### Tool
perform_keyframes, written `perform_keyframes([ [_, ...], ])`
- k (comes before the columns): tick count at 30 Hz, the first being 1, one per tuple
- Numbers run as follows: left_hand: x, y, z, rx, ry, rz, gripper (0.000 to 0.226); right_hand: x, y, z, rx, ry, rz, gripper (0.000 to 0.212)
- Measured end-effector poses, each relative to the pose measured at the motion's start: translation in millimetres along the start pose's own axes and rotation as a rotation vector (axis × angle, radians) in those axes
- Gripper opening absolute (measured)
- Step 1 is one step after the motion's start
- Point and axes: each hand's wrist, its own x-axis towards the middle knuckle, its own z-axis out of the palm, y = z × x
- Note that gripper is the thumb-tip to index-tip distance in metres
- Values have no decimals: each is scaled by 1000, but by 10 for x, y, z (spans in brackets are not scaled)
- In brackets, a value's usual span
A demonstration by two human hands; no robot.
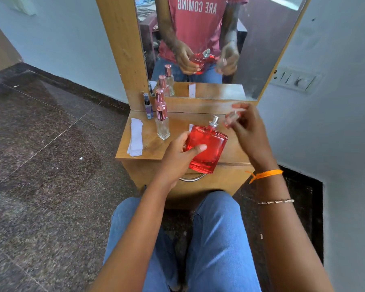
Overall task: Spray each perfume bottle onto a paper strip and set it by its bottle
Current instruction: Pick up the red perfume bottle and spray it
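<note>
Red bottle (207,148) clamped in left hand (177,157) | right hand (247,131) pinching blurred clear cap (233,116)

Left hand (177,152) fingers wrap in a grasp, thumb pressed flat; right hand (249,131) raised, fingers pinched together.

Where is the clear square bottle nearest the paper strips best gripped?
Grip the clear square bottle by its flat glass sides below the rose-gold cap, coming from the front right. It stands upright, with paper strips on its left and another bottle close behind.
</note>
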Motion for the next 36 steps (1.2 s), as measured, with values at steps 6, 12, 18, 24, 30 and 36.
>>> perform_keyframes([
  [6,-26,14,-43,-6,-7,41,22,49,-449,-94,194,-320,-61,34],
  [12,-61,-1,-94,-43,-51,74,22,5,-503,-67,276,-400,32,46],
  [18,-87,-55,-97,-104,-95,92,27,-56,-503,-43,362,-403,109,41],
  [24,-61,-106,-29,-43,19,101,23,-89,-500,64,220,-269,57,42],
  [30,-88,-146,-22,-82,41,132,21,-155,-543,171,274,-201,127,39],
  [36,-67,-182,55,104,206,169,23,-232,-561,372,-120,107,78,32],
])
